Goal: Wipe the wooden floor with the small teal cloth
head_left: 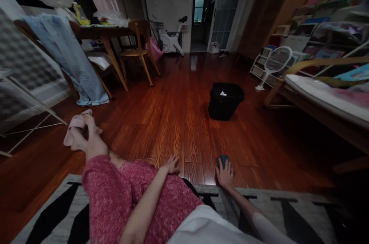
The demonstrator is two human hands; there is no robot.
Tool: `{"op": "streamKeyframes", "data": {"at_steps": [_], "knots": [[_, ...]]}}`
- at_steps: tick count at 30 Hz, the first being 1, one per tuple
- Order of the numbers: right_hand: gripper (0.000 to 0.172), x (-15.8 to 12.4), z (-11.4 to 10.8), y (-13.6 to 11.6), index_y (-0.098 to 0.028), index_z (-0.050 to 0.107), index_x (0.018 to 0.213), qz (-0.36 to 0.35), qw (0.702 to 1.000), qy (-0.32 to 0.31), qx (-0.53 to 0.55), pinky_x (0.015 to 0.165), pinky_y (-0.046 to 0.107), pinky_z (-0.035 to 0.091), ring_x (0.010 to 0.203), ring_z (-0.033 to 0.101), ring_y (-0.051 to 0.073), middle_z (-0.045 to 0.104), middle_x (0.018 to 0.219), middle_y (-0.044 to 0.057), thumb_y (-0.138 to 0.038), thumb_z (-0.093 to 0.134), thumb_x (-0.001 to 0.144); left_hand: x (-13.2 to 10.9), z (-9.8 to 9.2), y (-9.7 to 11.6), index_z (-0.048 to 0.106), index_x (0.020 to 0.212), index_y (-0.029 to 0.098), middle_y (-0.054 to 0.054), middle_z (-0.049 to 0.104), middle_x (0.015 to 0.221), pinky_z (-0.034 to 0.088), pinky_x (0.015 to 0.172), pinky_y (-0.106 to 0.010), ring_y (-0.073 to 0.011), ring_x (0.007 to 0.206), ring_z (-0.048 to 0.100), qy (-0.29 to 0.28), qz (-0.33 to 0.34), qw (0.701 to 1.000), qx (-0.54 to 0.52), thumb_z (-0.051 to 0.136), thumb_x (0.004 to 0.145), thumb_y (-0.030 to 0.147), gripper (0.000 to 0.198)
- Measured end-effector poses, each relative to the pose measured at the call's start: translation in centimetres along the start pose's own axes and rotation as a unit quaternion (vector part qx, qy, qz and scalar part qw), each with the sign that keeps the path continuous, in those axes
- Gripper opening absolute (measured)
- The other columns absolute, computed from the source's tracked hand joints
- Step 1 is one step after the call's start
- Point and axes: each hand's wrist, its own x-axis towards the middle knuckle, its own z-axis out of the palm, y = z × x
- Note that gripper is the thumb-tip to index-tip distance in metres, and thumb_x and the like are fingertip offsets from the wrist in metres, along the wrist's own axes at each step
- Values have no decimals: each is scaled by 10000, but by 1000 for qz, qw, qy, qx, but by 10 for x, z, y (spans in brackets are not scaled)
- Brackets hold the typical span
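My right hand (pixel 225 174) is down on the wood floor (pixel 173 117), just past the rug's edge. Its fingers are laid over a dark teal cloth (pixel 222 161), which shows beyond the fingertips and along the right side. To the left, my left hand (pixel 172 164) rests beside my bent leg in pink trousers (pixel 138 186); its fingers are apart and I see nothing in them. Farther ahead on the floor stands a black bin (pixel 225 101) with a bit of white paper at its top.
A patterned grey rug (pixel 259 205) lies beneath me. On the left are a table (pixel 100 33), a wooden chair (pixel 140 44) and blue jeans (pixel 69 55) over another chair. To the right, a cushioned wooden seat (pixel 325 94) stands near a white racket-shaped object (pixel 276 61).
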Motion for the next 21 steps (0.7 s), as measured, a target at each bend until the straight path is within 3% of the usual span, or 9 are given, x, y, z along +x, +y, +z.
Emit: {"op": "streamKeyframes", "data": {"at_steps": [3, 7, 9, 11, 13, 16, 21], "knots": [[615, -26, 10, -58, -258, 309, 1576, -122, 992, -15, 19, 1185, 564, 184, 1509, 236, 316, 242, 1655, 123, -434, 301, 987, 0, 0, 0, 137, 1607, 202, -105, -2, 1686, 120, 1241, -491, -301, 1541, -21, -1, 1, 1000, 8, 529, 873, 535, 896], [577, -44, 16, -138, -299, 395, 1535, -283, 957, -48, 51, 1186, 513, 224, 1497, 279, 290, 322, 1625, 112, -443, 425, 978, 0, 2, -2, 128, 1609, 234, -89, 7, 1689, 126, 1241, -486, -300, 1543, 1, 11, -4, 1000, 12, 523, 868, 566, 903], [555, -41, 12, -166, -307, 442, 1508, -361, 927, -78, 70, 1182, 485, 253, 1487, 303, 274, 350, 1612, 108, -443, 468, 970, 0, 3, -3, 134, 1608, 225, -89, 20, 1689, 116, 1245, -478, -302, 1544, 2, 12, -7, 1000, 14, 522, 862, 593, 919], [535, -30, 2, -177, -314, 461, 1494, -423, 896, -95, 94, 1188, 466, 255, 1494, 288, 249, 337, 1621, 89, -426, 476, 971, -1, 4, -3, 143, 1607, 200, -95, 23, 1689, 109, 1249, -468, -304, 1543, -7, 14, -8, 1000, 15, 522, 860, 590, 924], [521, -12, -10, -170, -326, 458, 1493, -450, 880, -96, 114, 1200, 456, 240, 1503, 261, 223, 311, 1636, 63, -391, 463, 976, -3, 3, -2, 146, 1606, 186, -99, 14, 1688, 109, 1251, -469, -306, 1542, -15, 17, -8, 1000, 12, 521, 868, 559, 908], [508, 20, -26, -128, -331, 464, 1489, -402, 905, -83, 111, 1197, 450, 248, 1494, 277, 213, 344, 1624, 53, -344, 422, 983, -7, 0, 0, 148, 1605, 187, -103, -10, 1687, 108, 1250, -468, -299, 1541, -30, 13, -8, 1000, 10, 518, 883, 504, 872], [526, 53, -33, -2, -267, 472, 1491, -142, 989, -8, 33, 1164, 477, 295, 1455, 343, 260, 390, 1593, 96, -330, 339, 985, -8, -2, 2, 145, 1604, 215, -94, -9, 1687, 96, 1245, -481, -293, 1542, -25, 4, -10, 1000, 8, 532, 874, 522, 882]]}}
